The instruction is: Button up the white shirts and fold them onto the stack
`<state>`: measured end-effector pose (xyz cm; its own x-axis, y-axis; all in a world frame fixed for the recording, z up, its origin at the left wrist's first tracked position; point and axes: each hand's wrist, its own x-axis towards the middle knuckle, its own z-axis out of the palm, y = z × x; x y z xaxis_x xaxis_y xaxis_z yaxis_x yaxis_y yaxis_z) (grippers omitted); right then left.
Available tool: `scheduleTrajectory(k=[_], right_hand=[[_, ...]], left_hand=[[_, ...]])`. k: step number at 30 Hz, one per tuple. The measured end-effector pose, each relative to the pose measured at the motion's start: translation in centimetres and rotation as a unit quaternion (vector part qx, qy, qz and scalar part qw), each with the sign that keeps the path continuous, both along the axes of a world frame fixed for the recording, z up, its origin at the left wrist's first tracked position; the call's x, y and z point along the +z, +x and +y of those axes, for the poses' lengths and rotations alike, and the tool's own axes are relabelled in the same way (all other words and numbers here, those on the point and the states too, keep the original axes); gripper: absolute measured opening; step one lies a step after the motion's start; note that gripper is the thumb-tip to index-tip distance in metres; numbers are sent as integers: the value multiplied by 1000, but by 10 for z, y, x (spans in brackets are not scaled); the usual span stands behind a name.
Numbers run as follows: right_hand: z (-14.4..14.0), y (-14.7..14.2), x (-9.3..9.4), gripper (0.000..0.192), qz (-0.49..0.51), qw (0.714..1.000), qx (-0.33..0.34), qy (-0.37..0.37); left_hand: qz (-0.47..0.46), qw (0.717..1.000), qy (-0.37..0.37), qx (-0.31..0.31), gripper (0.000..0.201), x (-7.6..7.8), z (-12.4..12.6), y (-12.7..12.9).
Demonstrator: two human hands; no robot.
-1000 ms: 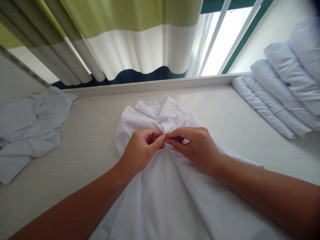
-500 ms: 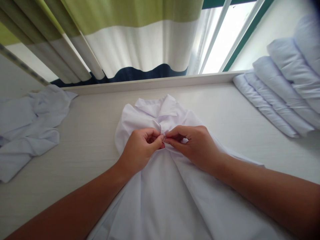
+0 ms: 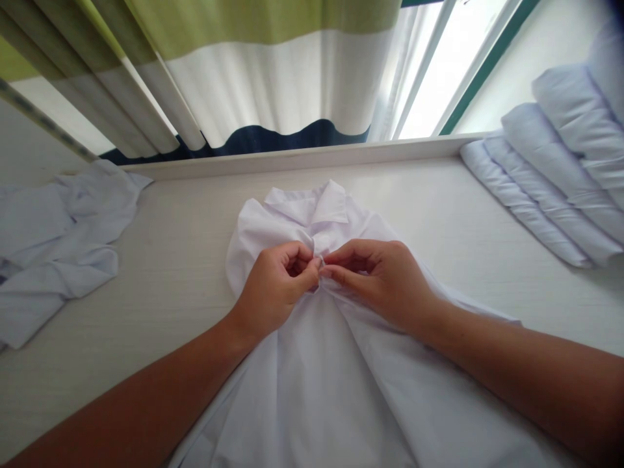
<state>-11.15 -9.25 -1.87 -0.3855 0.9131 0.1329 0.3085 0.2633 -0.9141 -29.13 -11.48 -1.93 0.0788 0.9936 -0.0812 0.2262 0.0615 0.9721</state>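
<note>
A white collared shirt [image 3: 331, 377] lies front up, its collar away from me and its lower part spreading toward me. Below the collar, my left hand [image 3: 275, 286] pinches the front edge between thumb and fingers. My right hand [image 3: 380, 276] meets it from the other side, thumb and fingertips closed on the same bit of cloth. The fingertips of both hands nearly touch and gather the fabric into folds. Whatever small part lies between the fingertips is hidden.
The shirt rests on a pale wood-grain table [image 3: 175, 227] with a raised back ledge [image 3: 292, 159]. Rumpled white garments [image 3: 63, 234] lie at left. Folded white garments [image 3: 550, 175] are stacked at right. A green, white and blue curtain [image 3: 273, 78] hangs behind, beside a barred window [image 3: 439, 71].
The fingers of my right hand have straightened slightly at the pinch. Both hands stay at the same spot on the shirt front. The view has shifted a little.
</note>
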Motion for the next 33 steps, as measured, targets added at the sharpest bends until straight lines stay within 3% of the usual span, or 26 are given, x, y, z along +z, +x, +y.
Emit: scheduleTrajectory(k=[4, 13, 20, 33], right_hand=[[0, -1, -1, 13, 65, 996, 4, -63], [2, 0, 0, 19, 117, 988, 11, -101], [8, 0, -6, 20, 217, 956, 41, -191], [7, -2, -2, 17, 204, 959, 31, -195]], left_hand=[[16, 1000, 25, -2, 16, -1, -2, 1], [32, 998, 59, 7, 20, -2, -4, 1], [-12, 999, 48, 7, 22, -3, -2, 0], [-19, 999, 46, 7, 22, -3, -1, 1]])
